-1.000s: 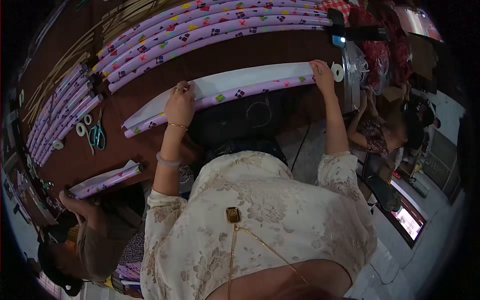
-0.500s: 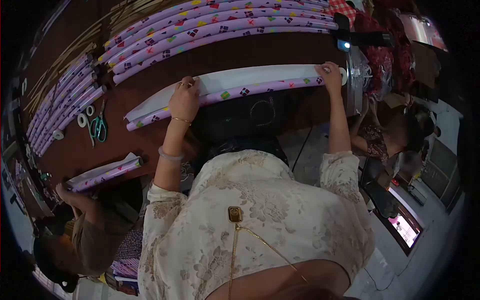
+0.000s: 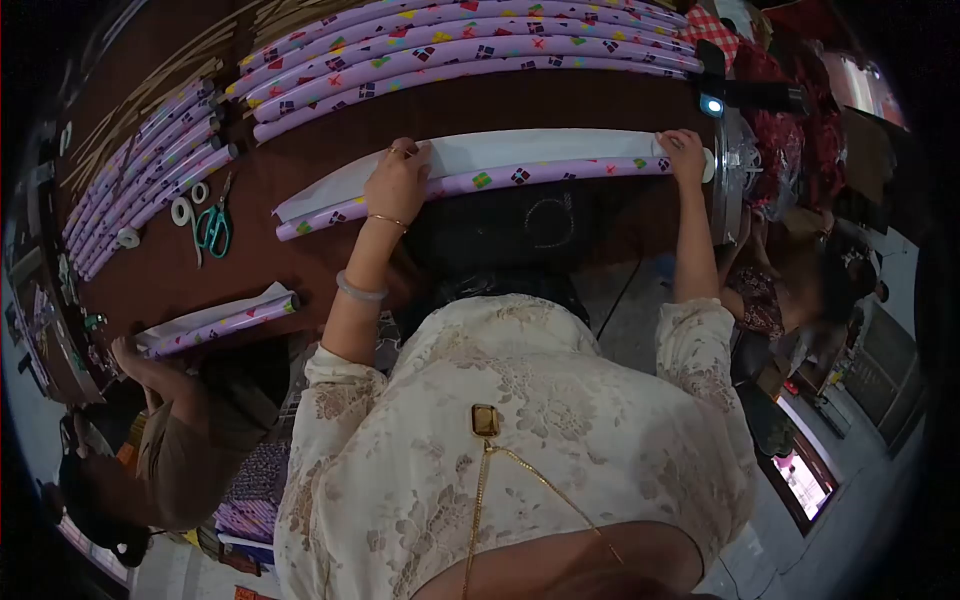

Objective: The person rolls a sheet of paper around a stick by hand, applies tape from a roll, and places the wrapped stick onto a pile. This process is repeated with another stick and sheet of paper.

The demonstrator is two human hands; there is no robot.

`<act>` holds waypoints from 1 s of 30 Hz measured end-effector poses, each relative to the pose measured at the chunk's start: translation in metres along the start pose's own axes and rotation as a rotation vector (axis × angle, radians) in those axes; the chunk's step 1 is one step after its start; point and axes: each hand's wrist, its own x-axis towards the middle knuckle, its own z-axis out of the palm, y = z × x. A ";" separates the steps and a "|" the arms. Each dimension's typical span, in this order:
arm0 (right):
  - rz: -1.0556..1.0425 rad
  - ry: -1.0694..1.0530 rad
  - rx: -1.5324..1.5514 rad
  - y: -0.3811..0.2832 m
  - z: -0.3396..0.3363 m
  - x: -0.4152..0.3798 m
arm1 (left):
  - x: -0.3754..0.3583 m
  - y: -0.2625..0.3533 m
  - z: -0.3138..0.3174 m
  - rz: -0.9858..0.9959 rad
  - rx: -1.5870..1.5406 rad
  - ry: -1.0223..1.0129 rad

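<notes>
A roll of purple wrapping paper [image 3: 520, 178] with a small gift-box print lies along the table's near edge. Its loose sheet [image 3: 530, 150] is turned white side up behind the roll. My left hand [image 3: 398, 182] is closed on the paper left of the middle, its fingertips at the white sheet's far edge. Near the right end, my right hand [image 3: 684, 158] pinches the same sheet, close to a white tape roll [image 3: 709, 166]. What lies under my fingers is partly hidden.
Finished-looking purple rolls [image 3: 470, 55] line the back, and several more [image 3: 150, 180] lie at left. Teal-handled scissors [image 3: 213, 229] and tape rolls [image 3: 181, 211] are nearby. At lower left a co-worker's hand [image 3: 135, 362] touches another roll [image 3: 225, 325]. A clamped black device [image 3: 712, 90] stands at right.
The view has shifted, so the table and rolls appear farther right. Both my hands keep nearly the same places on the paper.
</notes>
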 end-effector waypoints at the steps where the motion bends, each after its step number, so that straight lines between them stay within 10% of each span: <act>1: -0.008 -0.004 0.005 0.001 0.000 0.002 | 0.000 -0.003 0.000 -0.014 -0.036 0.023; 30: -0.213 -0.020 -0.167 0.050 0.013 0.011 | -0.051 -0.161 -0.039 -0.701 -0.068 0.645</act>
